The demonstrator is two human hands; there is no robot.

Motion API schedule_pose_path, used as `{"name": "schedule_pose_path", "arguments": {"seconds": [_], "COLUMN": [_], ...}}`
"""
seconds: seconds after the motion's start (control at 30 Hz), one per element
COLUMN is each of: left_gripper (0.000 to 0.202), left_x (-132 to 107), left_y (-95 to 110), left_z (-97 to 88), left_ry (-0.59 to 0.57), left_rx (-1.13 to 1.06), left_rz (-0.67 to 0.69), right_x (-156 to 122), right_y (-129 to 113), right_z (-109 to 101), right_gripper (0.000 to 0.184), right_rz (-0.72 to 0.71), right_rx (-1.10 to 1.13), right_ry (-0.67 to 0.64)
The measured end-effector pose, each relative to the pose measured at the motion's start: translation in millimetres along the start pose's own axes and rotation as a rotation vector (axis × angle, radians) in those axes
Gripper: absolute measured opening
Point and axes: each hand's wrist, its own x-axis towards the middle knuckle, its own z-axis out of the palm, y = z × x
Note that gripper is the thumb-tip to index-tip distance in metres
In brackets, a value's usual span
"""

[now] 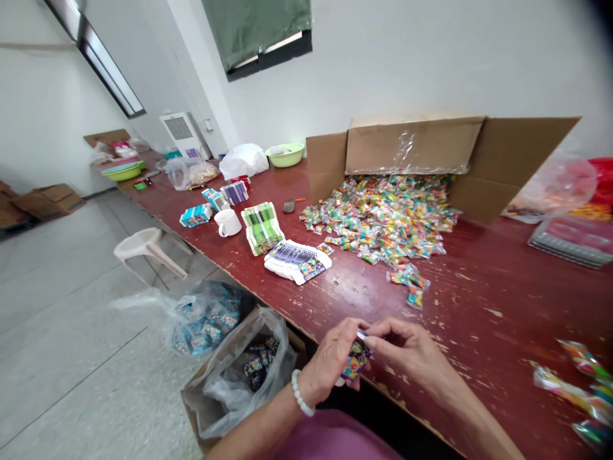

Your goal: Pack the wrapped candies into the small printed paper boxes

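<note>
My left hand [338, 351], with a pale bead bracelet on its wrist, is closed round a small dark printed candy box [357, 359] at the table's front edge. The thumb and fingers of my right hand [400, 342] pinch the white top flap of the same box. Whether anything is inside the box is hidden. Beyond my hands lies a stack of flat purple-and-white cartons [297, 260], with green flat cartons [263, 228] behind it. A few small wrapped candies [414, 297] lie apart from the large candy pile [387, 220].
An open cardboard box [414, 145] lies on its side behind the pile. Below the table's left edge stands a lined carton [211, 383] holding dark boxes, beside a bag of blue packs [205, 322]. A white mug [228, 223] and white stool [143, 248] are further left.
</note>
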Motion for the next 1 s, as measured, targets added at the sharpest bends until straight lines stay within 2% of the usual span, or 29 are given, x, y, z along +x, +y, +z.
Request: {"name": "schedule_pose_path", "arguments": {"seconds": [0.1, 0.33, 0.43, 0.53, 0.7, 0.77, 0.87, 1.0], "left_gripper": [0.067, 0.069, 0.072, 0.078, 0.076, 0.072, 0.066, 0.064], "left_x": [-2, 0, 2, 2, 4, 6, 8, 8], "left_y": [4, -4, -8, -11, -9, -8, -9, -16], "left_z": [-2.8, -7.1, -5.8, -3.7, -5.5, -7.9, -9.5, -7.2], "left_ry": [-0.037, -0.12, -0.107, -0.104, -0.11, -0.11, -0.139, -0.122], "left_rx": [0.118, 0.031, -0.061, -0.149, -0.045, 0.009, -0.012, -0.06], "left_rz": [0.042, 0.017, -0.027, -0.084, -0.089, -0.08, -0.1, -0.126], "right_x": [2, -3, -6, -9, -6, -4, -4, -4], "right_y": [2, 9, 12, 15, 16, 12, 6, 4], "right_z": [1, 3, 4, 7, 10, 10, 9, 6], "right_gripper": [0.035, 0.029, 0.026, 0.027, 0.03, 0.03, 0.027, 0.02], "right_rz": [0.026, 0.069, -0.042, -0.139, 0.026, 0.041, -0.051, -0.14], "right_rx": [-0.012, 0.136, 0.009, -0.09, 0.063, 0.051, -0.064, -0.087], "right_ry": [-0.023, -0.059, -0.013, -0.022, -0.02, -0.001, 0.009, -0.059]}}
